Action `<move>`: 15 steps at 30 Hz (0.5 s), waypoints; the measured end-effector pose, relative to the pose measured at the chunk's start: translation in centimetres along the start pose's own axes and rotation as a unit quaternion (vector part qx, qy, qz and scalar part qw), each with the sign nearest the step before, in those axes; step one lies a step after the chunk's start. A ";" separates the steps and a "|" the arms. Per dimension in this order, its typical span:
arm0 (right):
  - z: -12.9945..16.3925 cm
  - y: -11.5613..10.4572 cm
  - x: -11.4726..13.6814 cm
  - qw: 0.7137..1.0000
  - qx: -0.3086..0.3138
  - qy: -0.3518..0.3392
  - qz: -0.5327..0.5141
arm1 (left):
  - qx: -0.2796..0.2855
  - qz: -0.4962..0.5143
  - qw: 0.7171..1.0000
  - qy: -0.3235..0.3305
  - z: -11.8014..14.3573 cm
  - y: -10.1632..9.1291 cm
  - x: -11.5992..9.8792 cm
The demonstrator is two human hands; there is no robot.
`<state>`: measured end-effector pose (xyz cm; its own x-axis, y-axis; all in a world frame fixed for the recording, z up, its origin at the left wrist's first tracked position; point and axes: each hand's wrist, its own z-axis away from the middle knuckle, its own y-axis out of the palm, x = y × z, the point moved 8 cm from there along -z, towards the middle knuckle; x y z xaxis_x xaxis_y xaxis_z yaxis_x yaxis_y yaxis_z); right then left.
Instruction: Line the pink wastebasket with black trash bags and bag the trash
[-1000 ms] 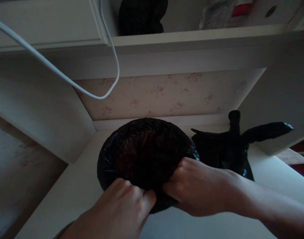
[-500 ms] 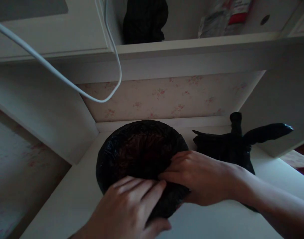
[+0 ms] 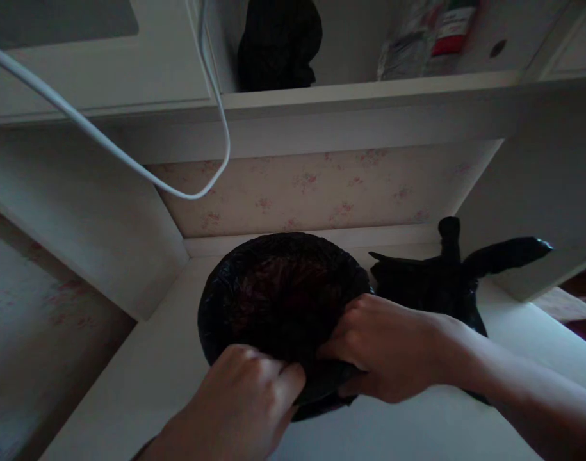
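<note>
A round bin (image 3: 316, 410) stands on the white surface, lined with a black trash bag (image 3: 225, 282) folded over its rim. Inside, the bag shows a dark reddish tint. My left hand (image 3: 254, 390) is closed on the bag at the near left of the rim, its fingertips hidden inside. At the near right, my right hand (image 3: 369, 346) grips the bag's edge, fingers inside the rim and thumb outside. To the right lies a crumpled black bag (image 3: 417, 282) with two twisted ends sticking up, partly behind my right forearm.
A white shelf (image 3: 369, 93) crosses above the bin, holding a dark bundle (image 3: 280, 45) and a red-and-white package (image 3: 453, 29). A white cable (image 3: 95, 131) hangs in a loop at the upper left. White side panels (image 3: 91, 211) flank the space; flowered wallpaper (image 3: 302, 189) covers the back.
My left hand has gone from spread fingers over the rim to a closed grip on the bag. The bin appears slightly further right, and its near lower edge now shows beneath the bag.
</note>
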<state>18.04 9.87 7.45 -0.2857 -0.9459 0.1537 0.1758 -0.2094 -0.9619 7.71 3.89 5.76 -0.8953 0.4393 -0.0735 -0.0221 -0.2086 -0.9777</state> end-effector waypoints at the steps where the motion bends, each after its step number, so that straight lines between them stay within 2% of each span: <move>1: 0.0 0.1 0.1 1.000 0.012 0.000 0.000 | 0.008 0.003 1.000 0.001 0.0 0.1 0.0; 4: 0.0 0.5 0.2 0.998 0.048 0.009 0.026 | 0.015 0.007 1.000 0.004 -0.1 0.1 0.0; 12: -0.5 0.9 0.0 0.995 0.066 0.019 0.078 | 0.003 -0.037 0.999 0.022 -0.2 -0.6 -0.3; 14: -0.4 0.7 0.1 0.998 0.046 0.015 0.051 | -0.025 -0.030 0.999 0.031 -0.1 -0.9 -0.4; 15: -0.3 0.4 0.3 0.999 0.023 0.006 0.026 | -0.059 -0.021 0.997 0.040 0.1 -1.3 -0.5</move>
<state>17.77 9.61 7.03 -0.2856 -0.9530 0.1009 0.2330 -0.1711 -0.9573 8.13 3.85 7.13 -0.8563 0.5148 -0.0419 -0.0024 -0.0852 -0.9964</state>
